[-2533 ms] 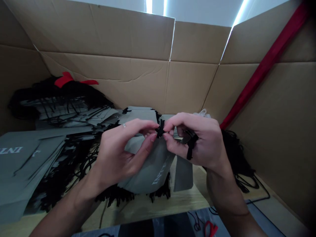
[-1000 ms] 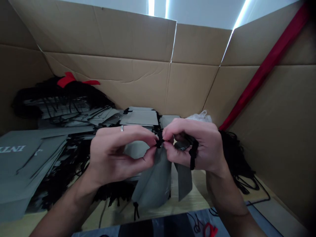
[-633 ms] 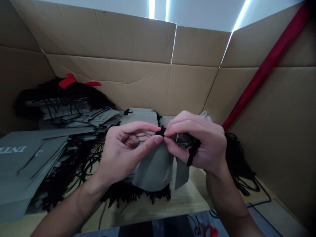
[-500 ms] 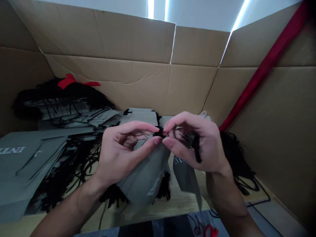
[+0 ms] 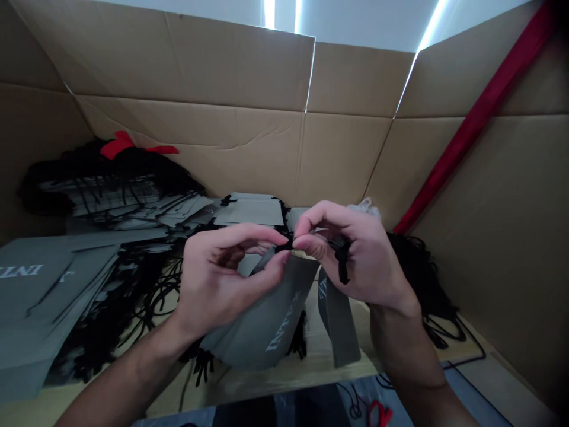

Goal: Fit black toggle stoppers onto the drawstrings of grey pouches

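Note:
My left hand (image 5: 222, 273) and my right hand (image 5: 355, 261) meet in mid-air, both pinching a short black cord (image 5: 288, 243) at the top of a grey hang tag (image 5: 271, 323) with white lettering. The tag hangs tilted below my fingers. A second grey tag (image 5: 340, 323) dangles under my right hand, and a black cord loop (image 5: 343, 261) wraps over its fingers. A ring shows on my left hand.
Piles of grey tags with black cords (image 5: 120, 201) cover the wooden table (image 5: 320, 362) at left and centre. A red ribbon (image 5: 118, 144) tops the far-left pile. Loose black cords (image 5: 427, 284) lie at right. Cardboard walls (image 5: 249, 136) and a red bar (image 5: 466, 124) surround the space.
My hands have stayed together, working the cord. The grey tag under them has swung and turned, so its white lettering faces me again. The second tag has swung down under my right hand.

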A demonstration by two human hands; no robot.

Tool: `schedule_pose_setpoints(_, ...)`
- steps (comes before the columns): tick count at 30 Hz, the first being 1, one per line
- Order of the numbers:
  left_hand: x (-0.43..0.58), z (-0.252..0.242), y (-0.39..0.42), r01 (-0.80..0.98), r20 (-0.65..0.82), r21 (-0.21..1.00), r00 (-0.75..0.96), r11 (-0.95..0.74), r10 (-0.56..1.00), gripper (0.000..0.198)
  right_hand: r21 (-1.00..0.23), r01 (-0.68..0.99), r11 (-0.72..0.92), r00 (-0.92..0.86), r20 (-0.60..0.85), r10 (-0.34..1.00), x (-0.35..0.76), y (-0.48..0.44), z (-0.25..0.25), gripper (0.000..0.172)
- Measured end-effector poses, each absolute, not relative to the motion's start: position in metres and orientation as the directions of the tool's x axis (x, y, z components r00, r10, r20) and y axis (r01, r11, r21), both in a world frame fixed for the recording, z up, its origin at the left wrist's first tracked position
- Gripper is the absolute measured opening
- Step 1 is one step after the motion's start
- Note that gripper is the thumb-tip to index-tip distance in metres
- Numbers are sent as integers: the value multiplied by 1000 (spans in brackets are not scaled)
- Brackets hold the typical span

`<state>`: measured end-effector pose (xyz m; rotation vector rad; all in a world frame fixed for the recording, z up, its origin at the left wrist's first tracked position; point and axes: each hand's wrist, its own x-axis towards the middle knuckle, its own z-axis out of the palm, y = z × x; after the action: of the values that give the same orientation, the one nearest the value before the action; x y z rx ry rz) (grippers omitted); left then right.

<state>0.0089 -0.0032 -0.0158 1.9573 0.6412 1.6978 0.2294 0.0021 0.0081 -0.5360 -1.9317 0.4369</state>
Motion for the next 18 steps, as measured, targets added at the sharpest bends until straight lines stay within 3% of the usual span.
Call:
schedule_pose_setpoints(5,6,-16,-3,49,771,612,184,-789,610,24,-556,128,821,-396,730,556,233,3,7,26)
schedule_pose_setpoints(9,2,-16,-1,-24,719,673,258,-739,645,27,-519,102,849,-455,735,503,235,6,6,36)
schedule_pose_setpoints(14,-2,-12,0,-69,633,755,337,-653,697,40,-501,82,862,-469,743,477,234,8,8,21)
schedule_pose_setpoints(18,-4,-5,-1,-42,445,869,502,-494,741,17,-543,79,836,-426,740,521,234,4,9,21)
